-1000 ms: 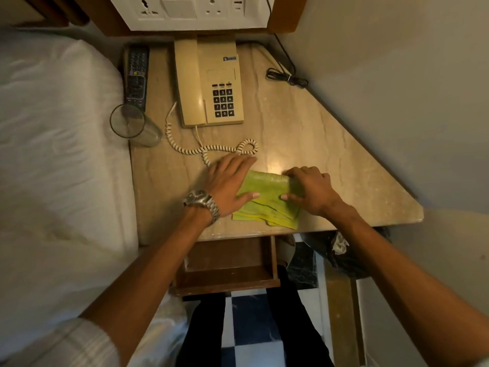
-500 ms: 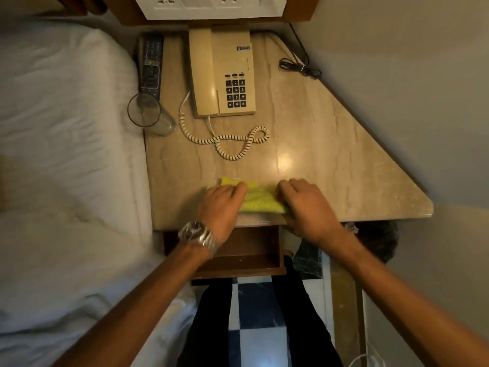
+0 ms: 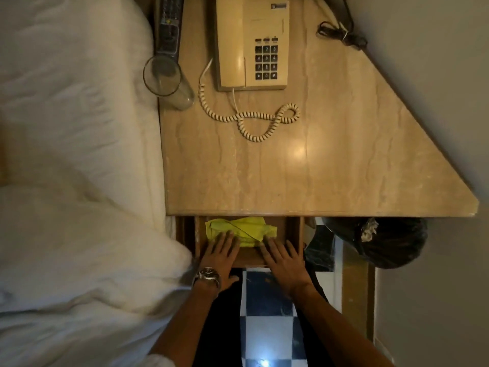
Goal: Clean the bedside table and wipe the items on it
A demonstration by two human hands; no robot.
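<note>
Table top looks glossy with no visible grime, so I'd judge the surface wipe mostly done. The yellow cloth sits crumpled in the open drawer at 6 o'clock, just under the table's front edge. The left hand and right hand press flat on its near edge; each grip is spread, fingers straight, clamping nothing. For the phone at 12, remote at 11 and glass at 10, I can't tell if they're wiped. Current step is probably the drawer.
</note>
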